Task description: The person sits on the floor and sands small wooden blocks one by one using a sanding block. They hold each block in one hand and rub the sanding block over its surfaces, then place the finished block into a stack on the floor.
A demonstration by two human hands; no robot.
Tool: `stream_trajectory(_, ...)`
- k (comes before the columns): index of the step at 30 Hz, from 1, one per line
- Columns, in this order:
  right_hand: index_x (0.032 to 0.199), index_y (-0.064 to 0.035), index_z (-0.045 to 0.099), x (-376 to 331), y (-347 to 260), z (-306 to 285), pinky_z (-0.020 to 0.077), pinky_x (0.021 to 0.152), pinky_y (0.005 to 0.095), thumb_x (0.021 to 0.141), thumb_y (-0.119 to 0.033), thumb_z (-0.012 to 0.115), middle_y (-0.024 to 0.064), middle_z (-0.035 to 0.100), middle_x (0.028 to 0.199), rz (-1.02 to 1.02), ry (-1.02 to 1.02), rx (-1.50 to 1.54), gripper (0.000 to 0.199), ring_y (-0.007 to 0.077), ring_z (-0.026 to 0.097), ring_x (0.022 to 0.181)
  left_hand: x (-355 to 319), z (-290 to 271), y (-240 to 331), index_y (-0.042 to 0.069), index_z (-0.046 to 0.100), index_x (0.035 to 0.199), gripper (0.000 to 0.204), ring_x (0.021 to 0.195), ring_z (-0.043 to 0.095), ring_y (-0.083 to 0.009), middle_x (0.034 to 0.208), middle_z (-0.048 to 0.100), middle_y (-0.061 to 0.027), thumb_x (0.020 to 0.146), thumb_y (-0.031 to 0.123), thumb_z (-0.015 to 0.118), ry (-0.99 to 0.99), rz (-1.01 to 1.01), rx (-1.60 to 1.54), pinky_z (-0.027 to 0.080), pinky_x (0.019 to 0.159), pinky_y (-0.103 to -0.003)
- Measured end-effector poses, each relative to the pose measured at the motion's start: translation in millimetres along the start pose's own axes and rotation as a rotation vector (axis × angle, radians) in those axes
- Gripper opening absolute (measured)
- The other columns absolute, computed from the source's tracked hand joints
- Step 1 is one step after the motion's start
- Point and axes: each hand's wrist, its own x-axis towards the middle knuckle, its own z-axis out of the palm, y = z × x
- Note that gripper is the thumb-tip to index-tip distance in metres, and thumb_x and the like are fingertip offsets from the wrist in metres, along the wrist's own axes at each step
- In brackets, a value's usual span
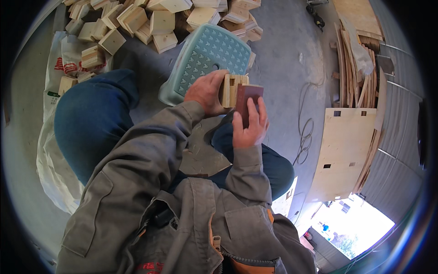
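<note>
My left hand (208,93) is closed around a small wooden block (230,89), with layered plywood edges and a slot facing up. In my right hand (251,129) is a flat reddish-brown sanding block (245,95), pinched between thumb and fingers. It lies against or just beside the right end of the wooden block; whether they touch, I cannot tell. Both hands are above the near right corner of a pale green plastic step stool (207,48), whose top carries a raised pattern and a hole in the middle.
A heap of similar wooden blocks (163,23) lies beyond the stool, some spilling left onto a white woven sack (68,54). Plywood sheets (344,146) lean at the right wall. A thin cable (305,132) coils on the floor, and a dark tool (315,18) lies far right.
</note>
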Motion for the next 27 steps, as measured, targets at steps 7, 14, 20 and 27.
stream_trajectory(7, 0.142, -0.0164, 0.07, 79, 16, 31, 0.0447, 0.113, 0.0511, 0.089, -0.026, 0.08, 0.015, 0.056, 0.157, 0.093, 0.019, -0.014, 0.055, 0.0385, 0.058, 0.134, 2, 2, 3, 0.01, 0.048, 0.147, 0.097, 0.126, 0.064, -0.0387, 0.139, 0.064, -0.0191, 0.066, 0.035, 0.095, -0.016, -0.049, -0.008, 0.053, 0.104, -0.048)
stream_trajectory(14, 0.144, -0.0135, 0.068, 52, 29, 20, 0.0434, 0.115, 0.0505, 0.089, -0.026, 0.08, 0.0175, 0.054, 0.159, 0.065, -0.005, 0.056, 0.058, 0.0398, 0.057, 0.136, 2, -2, 2, 0.011, 0.049, 0.148, 0.096, 0.126, 0.064, -0.038, 0.139, 0.065, -0.0184, 0.069, 0.04, 0.094, -0.084, -0.03, 0.039, 0.052, 0.106, -0.047)
stream_trajectory(20, 0.146, -0.0092, 0.066, -16, 14, -14, 0.043, 0.115, 0.0502, 0.09, -0.022, 0.081, 0.0197, 0.053, 0.159, 0.038, -0.039, 0.118, 0.059, 0.0396, 0.055, 0.138, 0, 3, -2, 0.009, 0.048, 0.148, 0.096, 0.126, 0.065, -0.0387, 0.138, 0.065, -0.0197, 0.069, 0.04, 0.094, -0.036, 0.022, 0.036, 0.051, 0.106, -0.048)
stream_trajectory(27, 0.145, -0.008, 0.066, -8, 14, -16, 0.0444, 0.115, 0.0503, 0.091, -0.021, 0.08, 0.0209, 0.054, 0.158, 0.106, -0.051, 0.156, 0.057, 0.0399, 0.056, 0.138, 1, 0, 1, 0.009, 0.048, 0.148, 0.095, 0.125, 0.064, -0.0402, 0.138, 0.064, -0.0195, 0.068, 0.033, 0.093, -0.041, 0.012, 0.007, 0.052, 0.105, -0.049)
